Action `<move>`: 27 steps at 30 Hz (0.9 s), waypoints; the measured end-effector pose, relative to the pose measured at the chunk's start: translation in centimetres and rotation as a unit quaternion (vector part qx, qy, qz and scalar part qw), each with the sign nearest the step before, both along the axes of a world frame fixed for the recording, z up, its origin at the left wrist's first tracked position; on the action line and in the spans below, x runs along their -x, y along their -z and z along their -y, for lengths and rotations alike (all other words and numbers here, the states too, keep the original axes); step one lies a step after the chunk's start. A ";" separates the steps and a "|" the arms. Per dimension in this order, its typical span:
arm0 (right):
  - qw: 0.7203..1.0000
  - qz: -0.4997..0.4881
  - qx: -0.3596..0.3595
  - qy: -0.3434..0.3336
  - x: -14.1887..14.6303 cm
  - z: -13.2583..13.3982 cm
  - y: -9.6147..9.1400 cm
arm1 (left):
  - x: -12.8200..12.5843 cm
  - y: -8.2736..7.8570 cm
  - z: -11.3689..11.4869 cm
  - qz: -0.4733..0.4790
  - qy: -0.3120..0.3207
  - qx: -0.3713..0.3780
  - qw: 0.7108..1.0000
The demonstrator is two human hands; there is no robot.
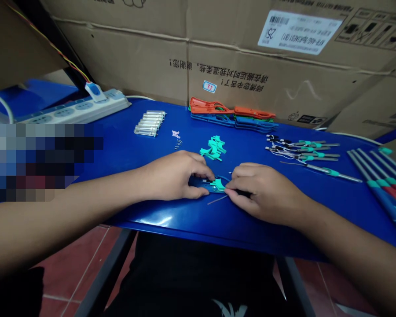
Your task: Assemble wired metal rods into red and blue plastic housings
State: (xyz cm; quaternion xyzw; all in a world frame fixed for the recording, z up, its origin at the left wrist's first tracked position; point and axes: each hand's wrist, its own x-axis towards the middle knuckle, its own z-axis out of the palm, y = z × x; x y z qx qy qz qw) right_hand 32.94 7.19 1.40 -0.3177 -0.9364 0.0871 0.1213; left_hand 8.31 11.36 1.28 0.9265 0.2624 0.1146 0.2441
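At the middle of the table, a blue half-shell of a lighter handle (201,182) lies under my fingers. My left hand (178,176) grips its left part, thumb at the near edge and fingers at the far edge. A green lighter trigger (219,184) sits in or on the shell. My right hand (260,189) is closed, with thumb and forefinger pinching the trigger's right end; the fingertips partly hide the contact. A thin wire (217,200) sticks out beside the shell on the near side. Just beyond my hands is a small pile of green triggers (214,147).
Clear lighter fuel tubes (150,122), small springs (178,144) and pink bits (175,134) lie far left. Orange shells (211,106) and blue shells (255,124) are stacked against the cardboard box (152,48). Metal lighter rods with wires (317,154) and finished-looking lighters (381,180) lie right.
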 end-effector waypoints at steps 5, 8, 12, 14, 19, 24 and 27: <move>0.994 0.053 -0.089 -0.025 0.2 0.5 0.3 | 0.0 0.2 -0.1 0.015 -0.011 0.019 1.000; 0.991 0.080 -0.107 -0.025 0.1 0.5 0.3 | 0.1 0.1 -0.1 0.020 -0.010 0.017 1.000; 0.989 0.097 -0.088 -0.064 -0.4 0.3 -0.1 | 0.3 0.0 0.0 0.014 -0.030 0.005 0.999; 0.990 0.093 -0.075 -0.068 -0.6 0.2 -0.2 | 0.4 0.1 0.0 0.013 -0.019 -0.020 1.000; 0.995 0.083 -0.039 -0.049 -0.3 0.0 -0.2 | 0.4 0.8 -0.3 0.027 -0.012 -0.048 0.998; 0.990 0.101 -0.067 -0.067 0.1 0.0 -0.1 | 0.4 1.3 -0.6 0.044 -0.008 -0.013 0.999; 0.994 0.096 -0.017 -0.038 0.2 0.0 -0.3 | 0.3 1.2 -0.6 0.048 -0.014 -0.002 0.999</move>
